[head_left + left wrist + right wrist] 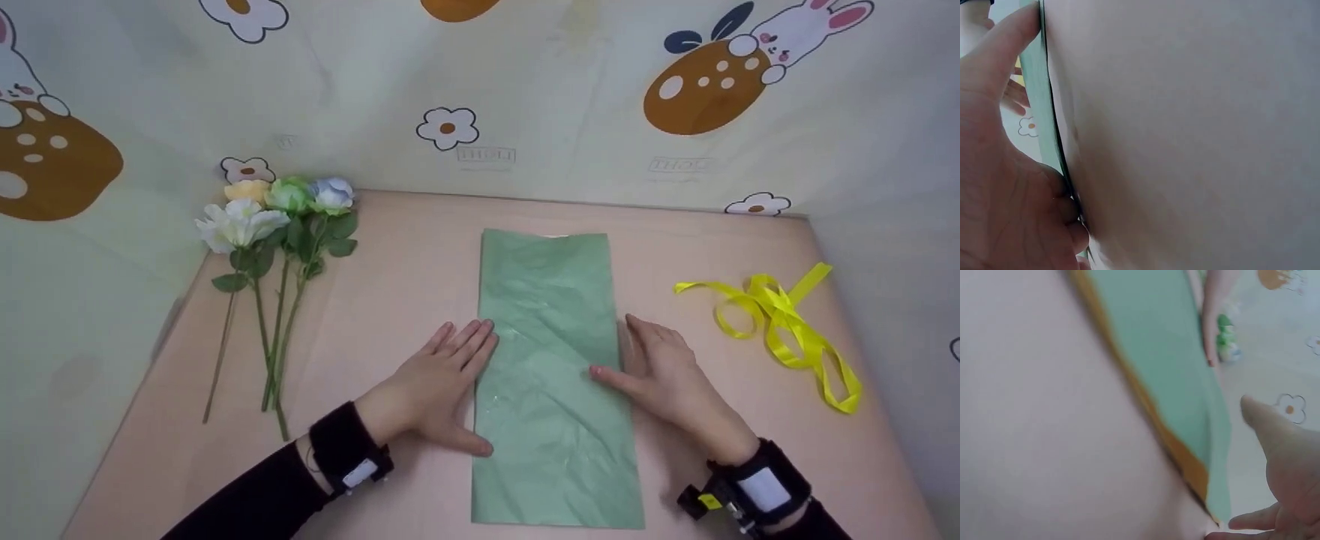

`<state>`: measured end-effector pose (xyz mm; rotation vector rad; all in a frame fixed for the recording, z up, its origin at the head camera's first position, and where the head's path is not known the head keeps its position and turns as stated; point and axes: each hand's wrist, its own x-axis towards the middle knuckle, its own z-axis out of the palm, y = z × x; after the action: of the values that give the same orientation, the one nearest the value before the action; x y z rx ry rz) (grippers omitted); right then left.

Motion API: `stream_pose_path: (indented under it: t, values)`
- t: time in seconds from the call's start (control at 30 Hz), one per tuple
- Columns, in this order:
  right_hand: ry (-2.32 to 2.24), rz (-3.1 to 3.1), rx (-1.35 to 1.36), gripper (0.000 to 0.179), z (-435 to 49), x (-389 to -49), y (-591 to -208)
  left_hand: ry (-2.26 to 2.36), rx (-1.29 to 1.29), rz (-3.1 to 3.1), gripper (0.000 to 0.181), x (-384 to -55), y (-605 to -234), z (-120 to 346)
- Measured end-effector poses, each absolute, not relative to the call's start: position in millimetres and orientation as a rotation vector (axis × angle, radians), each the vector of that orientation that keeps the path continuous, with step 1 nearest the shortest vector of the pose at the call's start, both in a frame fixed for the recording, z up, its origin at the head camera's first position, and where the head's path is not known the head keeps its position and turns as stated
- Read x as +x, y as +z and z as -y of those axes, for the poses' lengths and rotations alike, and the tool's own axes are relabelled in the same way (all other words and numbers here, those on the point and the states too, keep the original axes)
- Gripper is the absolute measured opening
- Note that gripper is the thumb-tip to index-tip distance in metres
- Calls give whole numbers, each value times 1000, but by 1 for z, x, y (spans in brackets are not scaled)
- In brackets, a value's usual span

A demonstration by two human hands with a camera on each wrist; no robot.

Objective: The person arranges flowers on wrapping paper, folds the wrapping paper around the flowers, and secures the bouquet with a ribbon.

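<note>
A long sheet of green wrapping paper (551, 315), creased and folded into a narrow rectangle, lies lengthwise in front of me. My left hand (442, 382) rests along its left edge, fingers straight and thumb spread, fingertips on the paper's border. At the other long edge, my right hand (667, 375) is held with its thumb over the paper and its fingers just outside the edge. In the right wrist view the green paper (1151, 354) shows a brown underside along one edge, and the right hand (1292, 478) appears with fingers apart, gripping nothing.
Several artificial flowers (281, 199) with long green stems lie on the pink tabletop (390, 270) at the left. A loosely looped yellow ribbon (787, 322) lies at the right. A pale curtain (555, 90) printed with rabbits and flowers hangs behind the table.
</note>
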<state>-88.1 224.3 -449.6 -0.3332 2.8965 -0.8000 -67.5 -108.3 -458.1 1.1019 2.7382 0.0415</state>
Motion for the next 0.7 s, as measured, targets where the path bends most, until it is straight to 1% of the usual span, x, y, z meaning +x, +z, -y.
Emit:
stream_pose_path:
  t: [0.13, 0.23, 0.4, 0.57, 0.63, 0.7]
  values:
    - [-1054, -2760, -238, 84, -223, -92, -446, 24, 1098, -2728, 134, -68, -457, 108]
    - [-1158, -2686, -158, 83, -223, -96, -445, 29, 1099, -2726, 134, -69, -456, 106]
    - [-1170, -2646, -68, 85, -225, -108, -444, 29, 1086, -2710, 134, -70, -455, 105]
    - [-1145, -2558, -11, 82, -225, -122, -442, 17, 1070, -2704, 134, -68, -454, 104]
    - [-1150, -2514, 4, 77, -224, -127, -439, 10, 1069, -2699, 134, -68, -455, 102]
    - [-1173, -2458, 2, 68, -222, -132, -433, 0, 1069, -2701, 134, -69, -454, 101]
